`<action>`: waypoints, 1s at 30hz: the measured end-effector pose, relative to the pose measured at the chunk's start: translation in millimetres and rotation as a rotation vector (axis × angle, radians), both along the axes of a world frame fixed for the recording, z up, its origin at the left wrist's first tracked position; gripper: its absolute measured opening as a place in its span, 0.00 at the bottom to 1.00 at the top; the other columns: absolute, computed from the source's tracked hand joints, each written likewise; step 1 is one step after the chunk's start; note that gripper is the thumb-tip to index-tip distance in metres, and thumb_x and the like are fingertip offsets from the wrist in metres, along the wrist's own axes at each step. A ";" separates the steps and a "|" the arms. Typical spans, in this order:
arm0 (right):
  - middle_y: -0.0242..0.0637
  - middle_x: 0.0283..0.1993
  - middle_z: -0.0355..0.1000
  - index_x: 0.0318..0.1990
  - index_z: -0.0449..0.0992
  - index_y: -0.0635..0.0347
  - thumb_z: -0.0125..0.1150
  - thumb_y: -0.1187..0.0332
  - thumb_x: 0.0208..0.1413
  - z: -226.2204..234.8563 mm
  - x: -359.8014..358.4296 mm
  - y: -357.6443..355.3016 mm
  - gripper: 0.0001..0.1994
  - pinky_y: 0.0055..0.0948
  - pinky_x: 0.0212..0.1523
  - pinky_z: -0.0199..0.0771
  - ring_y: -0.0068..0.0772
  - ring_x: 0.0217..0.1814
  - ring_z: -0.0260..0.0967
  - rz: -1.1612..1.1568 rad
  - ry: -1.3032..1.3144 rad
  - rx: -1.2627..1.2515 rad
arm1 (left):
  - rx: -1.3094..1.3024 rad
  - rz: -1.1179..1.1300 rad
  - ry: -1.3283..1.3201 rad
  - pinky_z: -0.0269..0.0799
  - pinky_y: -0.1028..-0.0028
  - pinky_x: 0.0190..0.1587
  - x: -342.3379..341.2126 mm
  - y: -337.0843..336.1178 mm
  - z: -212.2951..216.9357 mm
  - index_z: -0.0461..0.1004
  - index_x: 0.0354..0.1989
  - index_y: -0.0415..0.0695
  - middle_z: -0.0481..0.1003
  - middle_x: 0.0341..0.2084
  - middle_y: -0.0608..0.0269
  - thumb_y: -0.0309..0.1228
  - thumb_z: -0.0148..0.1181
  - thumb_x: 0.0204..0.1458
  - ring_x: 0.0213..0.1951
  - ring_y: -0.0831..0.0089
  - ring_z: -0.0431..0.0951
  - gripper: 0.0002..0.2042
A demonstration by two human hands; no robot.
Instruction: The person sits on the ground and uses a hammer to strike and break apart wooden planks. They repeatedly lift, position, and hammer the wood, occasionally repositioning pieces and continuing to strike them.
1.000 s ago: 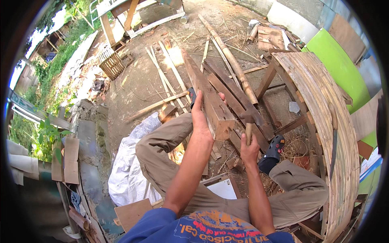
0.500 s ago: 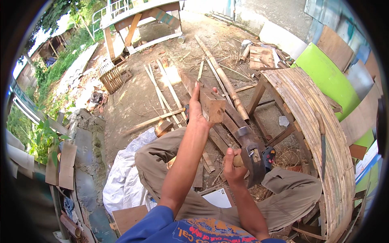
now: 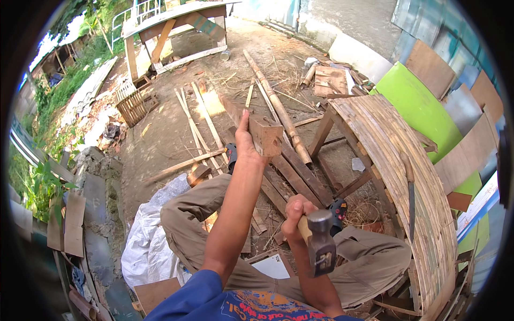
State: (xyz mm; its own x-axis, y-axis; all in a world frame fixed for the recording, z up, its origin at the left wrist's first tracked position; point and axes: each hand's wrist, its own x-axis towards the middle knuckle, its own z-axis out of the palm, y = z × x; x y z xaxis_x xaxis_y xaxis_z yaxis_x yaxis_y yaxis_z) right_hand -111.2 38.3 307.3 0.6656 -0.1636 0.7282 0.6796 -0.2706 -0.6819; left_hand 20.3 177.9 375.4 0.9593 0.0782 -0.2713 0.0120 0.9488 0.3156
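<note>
My left hand [image 3: 245, 144] is stretched forward and grips a square wooden block [image 3: 266, 135] standing on dark planks [image 3: 292, 171] between my legs. My right hand [image 3: 295, 214] holds the wooden handle of a claw hammer [image 3: 320, 243], raised close to the camera with its steel head pointing up and toward me. I sit on the dirt ground with knees bent, in khaki trousers and a blue shirt.
A curved bamboo-slat frame [image 3: 396, 160] stands at my right, a long knife [image 3: 410, 198] lying on it. A bamboo pole [image 3: 276, 104] and loose slats [image 3: 201, 125] lie ahead. A white sack [image 3: 147, 241] is at my left. A wooden bench [image 3: 171, 21] stands far back.
My right hand has lifted the hammer up and back toward me. My left hand stays on the wooden block. The view has tilted upward slightly.
</note>
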 end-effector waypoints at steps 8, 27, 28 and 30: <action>0.37 0.17 0.65 0.25 0.65 0.60 0.57 0.63 0.65 -27.4 20.1 2.3 0.17 0.29 0.19 0.63 0.31 0.16 0.62 -0.090 0.191 0.081 | 0.066 0.068 0.055 0.73 0.63 0.37 1.8 -2.2 15.9 0.74 0.44 0.49 0.76 0.38 0.62 0.55 0.56 0.59 0.38 0.64 0.76 0.21; 0.29 0.15 0.62 0.22 0.65 0.56 0.55 0.66 0.65 -10.1 17.1 14.4 0.17 0.30 0.18 0.61 0.26 0.16 0.61 -0.129 0.214 0.030 | 0.015 0.092 0.046 0.71 0.63 0.33 13.5 -6.2 15.0 0.73 0.44 0.48 0.74 0.33 0.62 0.54 0.51 0.62 0.33 0.64 0.73 0.21; 0.29 0.15 0.61 0.21 0.64 0.56 0.55 0.66 0.65 -8.3 13.8 13.4 0.18 0.30 0.18 0.60 0.26 0.15 0.59 -0.071 0.195 0.131 | 0.024 0.097 0.052 0.71 0.62 0.33 19.6 0.2 8.2 0.73 0.44 0.48 0.74 0.33 0.61 0.54 0.50 0.62 0.34 0.63 0.74 0.21; 0.30 0.14 0.60 0.21 0.62 0.56 0.55 0.66 0.66 10.7 10.8 15.0 0.18 0.30 0.18 0.60 0.27 0.14 0.56 0.069 0.021 0.349 | 0.035 0.121 0.052 0.71 0.61 0.33 16.0 -3.4 8.9 0.72 0.44 0.47 0.73 0.32 0.60 0.54 0.49 0.63 0.33 0.63 0.73 0.21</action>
